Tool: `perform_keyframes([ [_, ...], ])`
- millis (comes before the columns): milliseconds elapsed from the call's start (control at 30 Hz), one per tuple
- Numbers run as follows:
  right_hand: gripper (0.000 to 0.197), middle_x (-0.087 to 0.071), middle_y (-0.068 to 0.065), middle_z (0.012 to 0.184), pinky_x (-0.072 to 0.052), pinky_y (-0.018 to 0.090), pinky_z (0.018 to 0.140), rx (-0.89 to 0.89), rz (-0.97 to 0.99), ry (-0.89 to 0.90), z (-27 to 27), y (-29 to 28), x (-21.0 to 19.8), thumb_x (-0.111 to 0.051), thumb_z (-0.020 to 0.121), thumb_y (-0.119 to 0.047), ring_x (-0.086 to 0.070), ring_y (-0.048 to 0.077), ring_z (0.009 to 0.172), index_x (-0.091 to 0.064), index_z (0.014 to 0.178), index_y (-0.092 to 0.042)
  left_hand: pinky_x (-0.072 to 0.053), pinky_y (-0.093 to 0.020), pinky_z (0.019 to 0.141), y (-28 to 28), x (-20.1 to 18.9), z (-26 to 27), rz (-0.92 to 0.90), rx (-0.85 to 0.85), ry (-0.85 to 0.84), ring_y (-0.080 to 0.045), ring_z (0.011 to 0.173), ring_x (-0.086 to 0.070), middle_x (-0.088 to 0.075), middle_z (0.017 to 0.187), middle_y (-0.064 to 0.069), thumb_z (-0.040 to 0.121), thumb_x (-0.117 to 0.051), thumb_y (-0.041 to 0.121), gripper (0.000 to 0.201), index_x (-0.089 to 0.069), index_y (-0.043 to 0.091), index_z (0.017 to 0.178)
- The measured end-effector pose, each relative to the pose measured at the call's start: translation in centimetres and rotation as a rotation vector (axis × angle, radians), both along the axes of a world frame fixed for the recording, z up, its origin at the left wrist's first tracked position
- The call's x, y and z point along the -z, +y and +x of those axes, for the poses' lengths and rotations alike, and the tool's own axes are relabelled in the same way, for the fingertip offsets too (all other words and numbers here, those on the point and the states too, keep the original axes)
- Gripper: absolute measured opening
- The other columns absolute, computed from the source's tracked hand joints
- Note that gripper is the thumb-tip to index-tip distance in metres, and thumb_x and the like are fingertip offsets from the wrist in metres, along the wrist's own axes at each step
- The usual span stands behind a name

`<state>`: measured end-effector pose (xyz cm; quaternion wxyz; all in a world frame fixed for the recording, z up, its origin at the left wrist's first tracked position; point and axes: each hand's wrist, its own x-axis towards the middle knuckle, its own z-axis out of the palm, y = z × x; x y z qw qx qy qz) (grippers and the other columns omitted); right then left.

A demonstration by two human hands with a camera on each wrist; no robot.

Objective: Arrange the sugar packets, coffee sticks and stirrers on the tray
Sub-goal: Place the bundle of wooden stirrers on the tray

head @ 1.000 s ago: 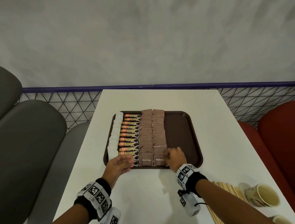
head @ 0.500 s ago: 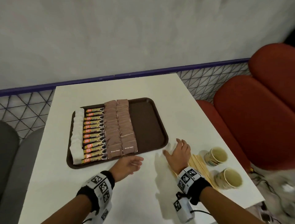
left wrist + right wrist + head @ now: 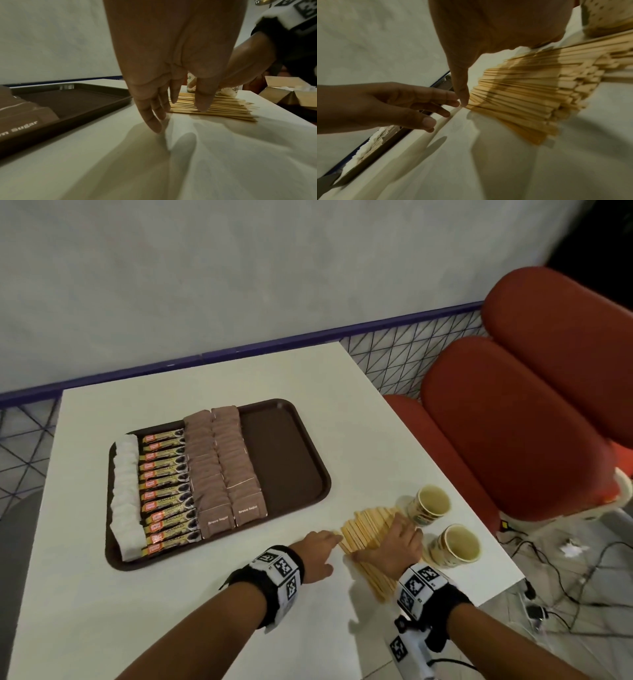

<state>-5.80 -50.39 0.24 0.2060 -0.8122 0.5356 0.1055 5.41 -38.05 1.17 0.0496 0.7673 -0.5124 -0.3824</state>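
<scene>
A brown tray (image 3: 287, 460) holds a column of white sugar packets (image 3: 126, 491), a row of coffee sticks (image 3: 168, 491) and two columns of brown sugar packets (image 3: 222, 467); its right third is bare. A fanned pile of wooden stirrers (image 3: 363, 530) lies on the white table right of the tray. My right hand (image 3: 390, 537) arches over the pile, fingers across its top, thumb (image 3: 460, 88) straight down at its near edge. My left hand (image 3: 334, 537) is flat and open, fingertips (image 3: 154, 121) touching the table at the left end of the stirrers (image 3: 223, 108).
Two paper cups (image 3: 430, 503) (image 3: 457, 547) stand just right of the stirrers, near the table's right edge. Red seats (image 3: 513, 422) and floor cables (image 3: 565, 594) lie beyond that edge. A cardboard box (image 3: 291, 94) shows at the right.
Both hands left the tray's front edge and moved right. The right hand went from flat on the table to over the stirrer pile; the left hand followed to its left end.
</scene>
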Motion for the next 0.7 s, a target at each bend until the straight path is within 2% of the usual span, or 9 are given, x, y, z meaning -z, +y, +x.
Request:
perform_keyframes([
  [100,0.134,-0.019,0.021,0.148,-0.021,0.042,0.112,-0.057,-0.096,0.112,0.4,0.6,0.5,-0.078,0.046,-0.065,-0.025,0.035,0.134,-0.006,0.145,-0.012,-0.018,-0.033,0.115,0.1,0.1,-0.2,0.005,-0.033,0.028,-0.025,0.143,-0.016,-0.012,0.157,-0.008,0.094,-0.047,0.018,0.068,-0.009,0.012,0.150],
  [167,0.131,-0.028,0.017,0.141,-0.027,0.040,0.105,-0.103,-0.134,0.131,0.6,0.6,0.4,-0.077,0.047,-0.064,-0.034,0.031,0.124,-0.007,0.145,-0.013,-0.018,-0.032,0.115,0.5,0.1,0.1,-0.003,-0.074,0.055,-0.024,0.143,-0.016,-0.012,0.157,-0.007,0.094,-0.047,0.019,0.069,-0.007,0.011,0.150],
  [300,0.113,-0.022,0.016,0.143,-0.028,0.045,0.107,-0.144,0.078,0.086,1.1,-0.1,-0.4,-0.076,0.064,-0.048,-0.027,0.033,0.131,-0.004,0.145,-0.016,-0.018,-0.030,0.115,1.3,0.2,0.9,-0.015,-0.195,0.121,-0.023,0.143,-0.018,-0.014,0.157,-0.009,0.094,-0.047,0.020,0.070,-0.006,0.011,0.150],
  [367,0.106,-0.029,0.014,0.137,-0.033,0.041,0.102,-0.126,-0.008,0.106,1.7,0.2,-0.4,-0.076,0.063,-0.048,-0.033,0.030,0.126,-0.014,0.141,-0.013,-0.023,-0.030,0.114,1.7,0.2,1.3,-0.024,-0.263,0.161,-0.023,0.140,-0.025,-0.019,0.155,-0.009,0.094,-0.047,0.019,0.068,-0.009,0.012,0.150],
  [433,0.089,-0.036,0.009,0.129,-0.037,0.034,0.096,-0.149,-0.072,0.146,2.3,0.9,-0.5,-0.075,0.064,-0.045,-0.038,0.025,0.119,-0.027,0.131,-0.010,-0.027,-0.024,0.109,2.0,0.2,1.5,-0.052,-0.308,0.180,-0.021,0.136,-0.033,-0.026,0.152,-0.008,0.094,-0.048,0.017,0.066,-0.013,0.012,0.149],
  [533,0.061,-0.035,0.009,0.128,-0.040,0.033,0.095,-0.328,-0.020,0.149,3.1,2.0,0.0,-0.067,0.075,-0.028,-0.035,0.026,0.120,-0.035,0.122,-0.007,-0.030,-0.018,0.100,2.6,0.4,1.4,-0.099,-0.375,0.219,-0.017,0.131,-0.041,-0.032,0.149,-0.005,0.094,-0.048,0.015,0.063,-0.017,0.012,0.149],
  [600,0.047,-0.035,0.011,0.129,-0.042,0.032,0.093,-0.450,-0.018,0.123,3.5,3.4,0.3,-0.058,0.082,-0.016,-0.035,0.028,0.121,-0.036,0.122,-0.005,-0.032,-0.018,0.099,3.0,0.4,1.2,-0.131,-0.421,0.240,-0.016,0.129,-0.042,-0.035,0.147,-0.005,0.094,-0.049,0.014,0.062,-0.020,0.013,0.148],
  [700,0.040,-0.038,0.014,0.129,-0.043,0.031,0.093,-0.587,-0.025,0.105,4.4,5.1,0.5,-0.048,0.087,-0.005,-0.038,0.027,0.120,-0.035,0.125,-0.004,-0.035,-0.018,0.097,3.5,0.7,1.1,-0.184,-0.501,0.275,-0.016,0.126,-0.046,-0.045,0.139,-0.009,0.092,-0.051,0.011,0.060,-0.025,0.013,0.146],
])
